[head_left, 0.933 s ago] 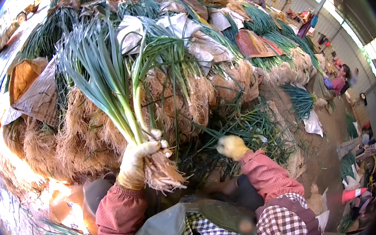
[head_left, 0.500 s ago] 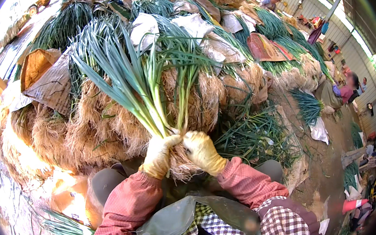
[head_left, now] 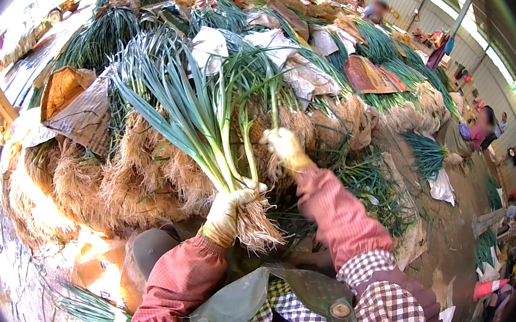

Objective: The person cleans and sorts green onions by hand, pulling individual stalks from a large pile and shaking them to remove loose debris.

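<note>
My left hand, in a yellowish work glove, is closed round the white lower stems of a bunch of green onions. The bunch leans up and left, and its pale roots hang out beside the glove. To the right and a little higher, my gloved right hand is apart from the bunch and slightly blurred. Its fingers are closed round the lower end of a single green onion stalk that stands up from them. Behind both hands rises a large stack of green onions, its tan roots facing me.
Loose green leaves lie on the ground to the right. A small bundle lies at lower left. Paper sacks and pale sheets cover parts of the stack. Another bundle and a seated person are at right.
My right hand has left the roots of the bunch and moved up and right with a stalk. My left hand keeps its hold on the bunch. The view has shifted slightly.
</note>
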Motion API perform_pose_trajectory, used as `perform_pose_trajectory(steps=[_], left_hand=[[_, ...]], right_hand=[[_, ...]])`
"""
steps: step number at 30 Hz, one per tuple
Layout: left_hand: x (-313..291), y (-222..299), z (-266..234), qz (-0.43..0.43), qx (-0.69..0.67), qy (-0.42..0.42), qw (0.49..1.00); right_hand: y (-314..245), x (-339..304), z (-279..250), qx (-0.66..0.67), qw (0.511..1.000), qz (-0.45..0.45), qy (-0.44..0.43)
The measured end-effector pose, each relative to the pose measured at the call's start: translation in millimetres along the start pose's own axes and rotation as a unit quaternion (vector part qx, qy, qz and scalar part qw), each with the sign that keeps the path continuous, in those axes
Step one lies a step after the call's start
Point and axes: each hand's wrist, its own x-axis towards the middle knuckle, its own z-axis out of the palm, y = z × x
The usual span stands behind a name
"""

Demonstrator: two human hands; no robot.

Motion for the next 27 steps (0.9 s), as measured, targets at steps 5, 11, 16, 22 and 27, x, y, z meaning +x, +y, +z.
perform_pose_trajectory(steps=[5, 11, 16, 22, 27], left_hand=[[4.3, -4.3, -9.2, 0.026, 0.048, 0.062, 0.997], [12.9, -19.1, -11.5, 0.042, 0.017, 0.125, 0.991], [18.9, -19.7, -23.2, 0.057, 0.021, 0.194, 0.979], [19.9, -11.1, 1.5, 0.023, 0.023, 0.165, 0.986], [18.9, -13.6, 0.4, 0.013, -0.013, 0.116, 0.993]], right_hand=[[-32.8, 16.9, -13.4, -0.494, 0.834, -0.205, 0.134], [5.1, -80.8, 59.2, -0.494, 0.843, -0.21, -0.011], [-5.7, -113.3, 58.6, -0.568, 0.726, -0.386, -0.034], [0.1, -116.1, 20.1, 0.033, 0.996, -0.065, -0.051], [0.1, -49.6, 41.2, 0.181, 0.965, 0.084, -0.172]])
